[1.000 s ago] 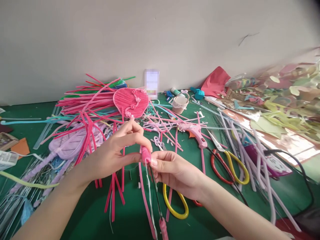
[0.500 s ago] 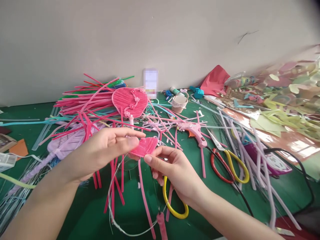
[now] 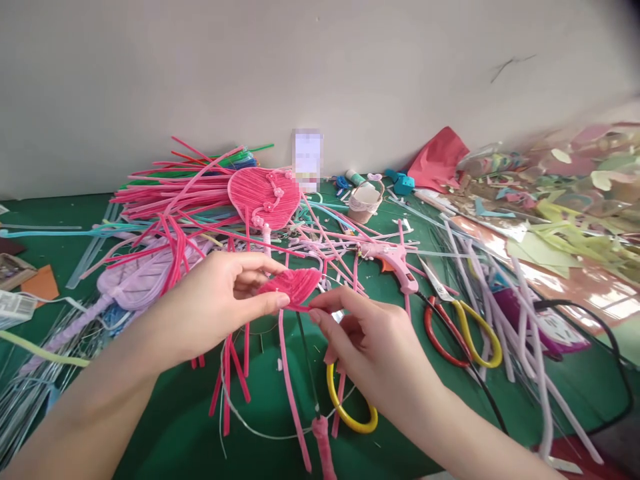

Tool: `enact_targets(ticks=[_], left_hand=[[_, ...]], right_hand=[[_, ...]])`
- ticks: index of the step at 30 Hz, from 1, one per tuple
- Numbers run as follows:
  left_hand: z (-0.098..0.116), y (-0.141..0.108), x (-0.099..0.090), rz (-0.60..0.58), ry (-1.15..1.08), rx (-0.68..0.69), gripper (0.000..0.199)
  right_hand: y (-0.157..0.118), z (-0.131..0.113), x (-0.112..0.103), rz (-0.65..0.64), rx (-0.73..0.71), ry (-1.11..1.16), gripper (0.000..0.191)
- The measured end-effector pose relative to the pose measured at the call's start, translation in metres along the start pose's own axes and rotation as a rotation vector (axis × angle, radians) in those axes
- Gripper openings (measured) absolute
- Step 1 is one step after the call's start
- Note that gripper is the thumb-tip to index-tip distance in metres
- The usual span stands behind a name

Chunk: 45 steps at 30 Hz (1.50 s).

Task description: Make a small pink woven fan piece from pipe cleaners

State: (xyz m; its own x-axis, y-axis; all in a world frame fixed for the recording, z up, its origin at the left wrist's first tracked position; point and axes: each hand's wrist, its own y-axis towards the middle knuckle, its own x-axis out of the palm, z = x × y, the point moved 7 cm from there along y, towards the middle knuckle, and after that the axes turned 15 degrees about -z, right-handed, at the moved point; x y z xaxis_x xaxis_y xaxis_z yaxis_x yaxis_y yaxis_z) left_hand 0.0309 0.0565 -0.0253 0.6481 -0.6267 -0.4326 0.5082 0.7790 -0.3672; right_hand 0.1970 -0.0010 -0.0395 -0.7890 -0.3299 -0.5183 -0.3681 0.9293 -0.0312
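A small fan-shaped piece of pink pipe cleaners (image 3: pixel 299 285) is held up in front of me, above the table. My left hand (image 3: pixel 215 307) is closed on its left side, thumb in front and fingers behind. At the lower right corner, my right hand (image 3: pixel 375 340) pinches the end of a pink strand running along the piece's bottom edge. Whether that strand is attached along its whole length I cannot tell. Behind the hands lies a pink heart-shaped pipe-cleaner fan (image 3: pixel 260 197) with small flowers and a wrapped handle. Yellow-handled scissors (image 3: pixel 353 423) lie partly hidden beneath my right hand.
A pink glue gun (image 3: pixel 395 260) lies right of centre, its black cord running forward. Red-and-yellow scissors (image 3: pixel 475 340) lie beside it. Pink pipe cleaners (image 3: pixel 165 193) are heaped at back left, near a lilac leaf-shaped fan (image 3: pixel 135 283). A small basket (image 3: pixel 364 203) stands behind.
The pink piece has turned so its ribbed face shows more. My right hand has shifted slightly right and now pinches the strand at the corner. The view has moved slightly.
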Motion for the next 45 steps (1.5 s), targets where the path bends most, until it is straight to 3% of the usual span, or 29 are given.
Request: enact_targets(ticks=[4,8,16,22,30,32,36,38,42,45], left_hand=[[0.008,0.001,0.004,0.015,0.025,0.033,0.036],[0.011,0.005,0.009,0.008,-0.005,0.060,0.035],[0.011,0.007,0.010,-0.011,-0.008,0.074,0.046],[0.013,0.006,0.010,-0.031,-0.012,0.102,0.039],[0.012,0.005,0.012,-0.089,-0.060,0.132,0.039],[0.014,0.003,0.011,-0.071,-0.047,0.132,0.041],[0.016,0.003,0.014,-0.097,-0.083,0.129,0.055],[0.017,0.003,0.015,-0.114,-0.107,0.140,0.054],[0.019,0.004,0.015,-0.126,-0.126,0.158,0.036],[0.020,0.003,0.015,-0.123,-0.115,0.168,0.035]], right_hand=[[-0.001,-0.011,-0.009,0.072,-0.122,-0.212,0.011],[-0.004,-0.015,-0.009,0.092,-0.180,-0.285,0.010],[-0.004,-0.007,-0.002,0.027,-0.122,-0.310,0.016],[-0.010,-0.011,-0.004,0.079,-0.117,-0.295,0.016],[-0.011,-0.010,-0.048,0.349,-0.090,-0.283,0.016],[0.002,-0.002,-0.054,0.273,-0.043,-0.189,0.021],[0.032,0.011,-0.030,-0.208,-0.043,0.199,0.032],[0.038,0.012,-0.019,-0.352,-0.077,0.363,0.033],[0.042,0.016,-0.014,-0.341,-0.061,0.520,0.034],[0.039,0.019,-0.017,-0.285,-0.025,0.555,0.034]])
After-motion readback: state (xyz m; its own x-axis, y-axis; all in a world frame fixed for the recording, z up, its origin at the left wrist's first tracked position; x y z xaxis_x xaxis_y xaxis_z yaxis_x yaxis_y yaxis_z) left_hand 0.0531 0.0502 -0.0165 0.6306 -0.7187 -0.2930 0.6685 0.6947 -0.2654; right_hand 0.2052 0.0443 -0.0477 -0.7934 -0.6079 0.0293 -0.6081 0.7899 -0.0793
